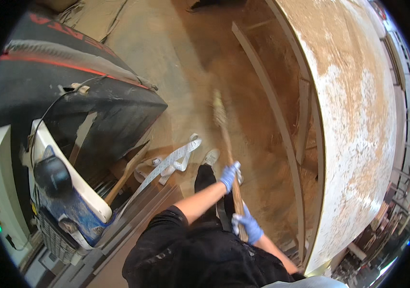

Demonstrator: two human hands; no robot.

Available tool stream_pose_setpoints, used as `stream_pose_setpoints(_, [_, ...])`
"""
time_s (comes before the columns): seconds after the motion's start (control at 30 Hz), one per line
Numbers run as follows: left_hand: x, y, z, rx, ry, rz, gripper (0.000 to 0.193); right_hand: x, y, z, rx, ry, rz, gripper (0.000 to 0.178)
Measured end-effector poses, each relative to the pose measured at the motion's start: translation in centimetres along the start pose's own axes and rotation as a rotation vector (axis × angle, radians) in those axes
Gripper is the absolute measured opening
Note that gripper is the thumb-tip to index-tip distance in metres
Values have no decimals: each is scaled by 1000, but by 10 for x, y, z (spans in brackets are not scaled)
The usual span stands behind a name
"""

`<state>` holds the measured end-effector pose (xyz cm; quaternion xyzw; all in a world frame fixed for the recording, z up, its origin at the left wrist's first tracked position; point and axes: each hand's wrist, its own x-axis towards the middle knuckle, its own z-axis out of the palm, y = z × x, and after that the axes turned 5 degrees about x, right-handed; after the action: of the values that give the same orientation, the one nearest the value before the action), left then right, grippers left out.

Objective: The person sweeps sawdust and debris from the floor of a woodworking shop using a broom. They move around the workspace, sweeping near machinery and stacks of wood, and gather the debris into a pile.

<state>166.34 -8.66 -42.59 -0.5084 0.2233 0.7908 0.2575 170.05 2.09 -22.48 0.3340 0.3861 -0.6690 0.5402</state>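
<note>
A long wooden-handled broom reaches from my body out over the dusty floor. Its head, pointing away from me, is smeared by motion, so the bristles are hard to make out. My left hand, in a blue-violet glove, wraps round the middle of the handle. Lower down, close to my waist, my right hand in a matching glove grips the handle near its end. Brown dust like sawdust covers the floor around the broom head.
On the right stands a large white-topped table strewn with brown dust, with boards beneath it. A black machine housing fills the left. Nearer me are a label printer-like device, a curling paper strip and a wooden stick.
</note>
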Motion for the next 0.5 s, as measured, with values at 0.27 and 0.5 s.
stream_pose_setpoints(0.27, [103, 155, -96, -9, 227, 187, 29, 158, -69, 34, 318, -249, 165, 39])
stream_pose_setpoints(0.5, [140, 48, 97, 463, -119, 117, 22, 85, -60, -31, 788, -11, -225, 27])
